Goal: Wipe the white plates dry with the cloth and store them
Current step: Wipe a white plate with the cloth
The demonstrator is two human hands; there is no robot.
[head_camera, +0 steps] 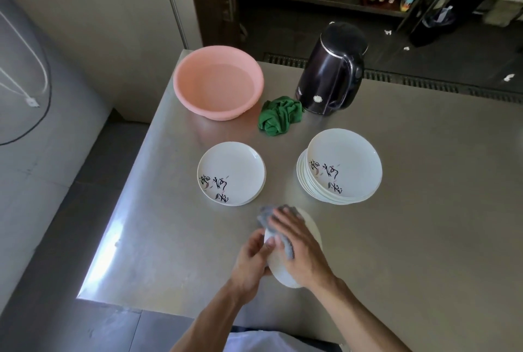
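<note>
Holding a white plate [283, 276] tilted on edge above the worktop [410, 252] near its front edge, the left hand [252, 259] has its fingers curled round the rim. The right hand [298, 247] lies over it, fingers fairly straight, pressing the grey cloth [265, 217] onto the plate's face. Beyond them a short stack of plates [231, 173] sits toward the left edge and a taller stack [342, 167] toward the middle, with a pink basin [218, 83] in the far left corner and a green rag [280, 119] and black kettle [331, 74] near the far edge.
</note>
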